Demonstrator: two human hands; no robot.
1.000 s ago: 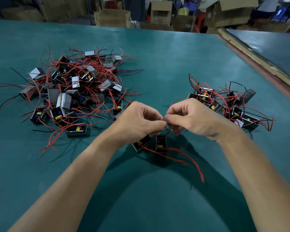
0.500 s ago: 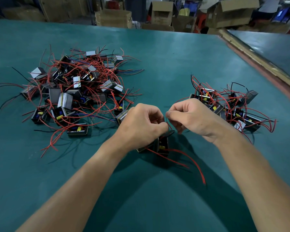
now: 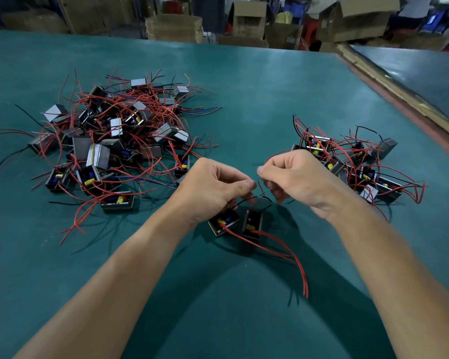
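A green tabletop [image 3: 244,99] is observed beneath both forearms and is seen to extend well beyond the hands. Cardboard boxes [image 3: 174,28] are recorded past its far edge, well apart from the hands. A large heap [image 3: 109,141] of small wired units, tangled in red and black wire, is noted on the tabletop to the left of the left hand, its nearest unit lying just beside that hand's knuckles. A smaller heap [image 3: 358,164] of like units is noted behind and to the right of the right hand, partly hidden by it. The left hand [image 3: 213,187] is held with fingers curled and thumb pressed to forefinger; the right hand [image 3: 296,177] is likewise curled, thumb and forefinger pinched together. The two pinches are set close to one another, fingertips facing but apart. Two units are found directly below the hands, side by side and near one another: the left unit [image 3: 224,222] under the left hand, tilted, and the right unit [image 3: 252,225] below the gap between the hands. Long red leads [image 3: 283,252] are trailed from both units across the tabletop toward the person. Short leads [image 3: 260,186], red and black, are seen to rise from the units into the pinched fingertips of both hands; which lead is gripped by which hand cannot be told.
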